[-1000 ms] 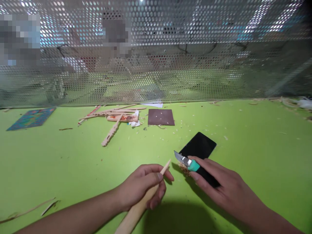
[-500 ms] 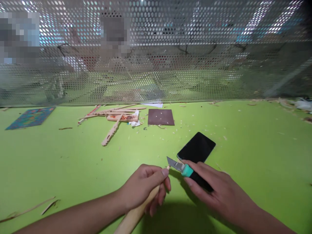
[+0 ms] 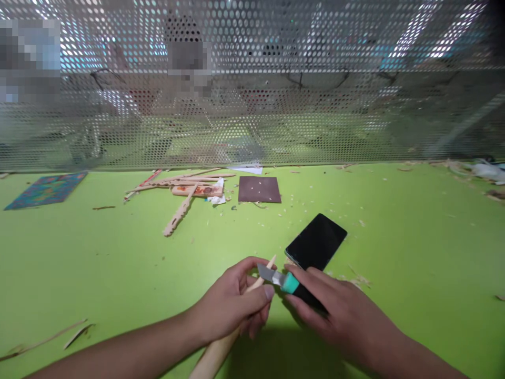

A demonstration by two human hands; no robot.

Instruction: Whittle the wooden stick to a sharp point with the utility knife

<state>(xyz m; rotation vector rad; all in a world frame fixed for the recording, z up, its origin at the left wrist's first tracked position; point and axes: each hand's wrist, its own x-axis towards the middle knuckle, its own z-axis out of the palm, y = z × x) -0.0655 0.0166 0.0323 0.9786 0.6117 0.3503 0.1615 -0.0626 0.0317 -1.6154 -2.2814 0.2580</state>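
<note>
"What do we have in the left hand [image 3: 239, 305]?"

"A pale, smooth stick [image 3: 216, 352], thick and rounded at the near end, narrowing to a sharp point. We see the fingers curled about it below the tip, the thumb laid against it."

"And the right hand [image 3: 347, 313]?"

"Wrapped around a knife [image 3: 291, 283]: black handle, bright green collar, flat grey metal blade with a slanted end. The blade crosses over the stick near its point, but whether the edge touches the wood, we cannot tell."

"What surrounds them?"

"The smooth, bright green table [image 3: 118, 273]. A glossy black phone [image 3: 316, 241] with rounded corners lies just beyond the right hand, pale shavings [image 3: 362, 279] scattered nearby. Farther off, we find a knobbly carved stick [image 3: 179, 215] beside thinner sticks [image 3: 158, 184], a stained piece of wood [image 3: 189, 190] and a crumpled tissue [image 3: 216, 200]. Next to those is a flat brown square [image 3: 268, 192] dotted with chips, and at far left a blue patterned card [image 3: 45, 190]."

"What escapes us?"

"The stick's thick end is cut off at the bottom, and the left hand covers its middle. The right hand hides part of the handle. Behind the perforated screen [image 3: 315, 116], shapes break into dots, and two blocky patches blot out more. The white heap [image 3: 489, 170] at far right is too blurred for us to name."
</note>
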